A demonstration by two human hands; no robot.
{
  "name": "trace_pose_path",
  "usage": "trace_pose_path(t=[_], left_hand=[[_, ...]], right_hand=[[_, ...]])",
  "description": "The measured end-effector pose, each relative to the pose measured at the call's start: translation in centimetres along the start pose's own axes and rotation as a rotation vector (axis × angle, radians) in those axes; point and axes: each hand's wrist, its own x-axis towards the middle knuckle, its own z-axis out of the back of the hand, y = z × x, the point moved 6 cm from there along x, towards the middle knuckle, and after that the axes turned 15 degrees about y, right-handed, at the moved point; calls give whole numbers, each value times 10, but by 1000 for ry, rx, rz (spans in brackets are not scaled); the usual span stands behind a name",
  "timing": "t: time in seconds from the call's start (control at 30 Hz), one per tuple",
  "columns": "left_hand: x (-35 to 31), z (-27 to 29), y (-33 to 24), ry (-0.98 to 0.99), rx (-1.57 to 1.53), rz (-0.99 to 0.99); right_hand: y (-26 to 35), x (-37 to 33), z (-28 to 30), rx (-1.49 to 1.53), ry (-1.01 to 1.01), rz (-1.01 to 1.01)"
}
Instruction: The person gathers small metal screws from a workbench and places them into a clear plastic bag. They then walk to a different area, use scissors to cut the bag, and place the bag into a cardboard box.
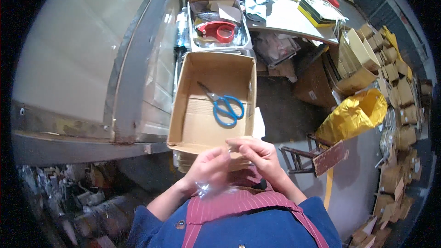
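Both my hands are close together over the near edge of an open cardboard box [187, 126]. Curled and slightly blurred, my left hand [210, 167] is closed, and a shiny piece of clear plastic [204, 189] hangs just below it, against my striped apron [243, 204]. My right hand [260, 157] pinches with thumb and forefinger beside it; whatever lies between those fingertips is too small to make out. Inside the box, a pair of scissors [225, 110] with blue handles lies with its blades toward the far left.
Beyond the box, a white bin [248, 41] holds a red tape dispenser [218, 31] among packaging. A table [285, 14] stands at the far right. To my right are a small stool [328, 158], a yellow bag [353, 117] and stacked cartons [404, 115]. A pale panel [78, 55] borders my left.
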Motion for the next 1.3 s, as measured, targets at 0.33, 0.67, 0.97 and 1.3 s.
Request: trace_pose_path(t=[0.33, 0.67, 0.97, 1.3], left_hand=[[190, -90, 80, -152, -527, -87], [298, -57, 103, -456, -705, -155], [404, 16, 29, -372, -428, -365], [484, 16, -175, -350, -611, -733]], right_hand=[[-6, -110, 192, -21, 15, -65], [13, -78, 252, -566, 209, 26], [18, 39, 352, -764, 249, 95], [61, 215, 474, 281, 363, -121]])
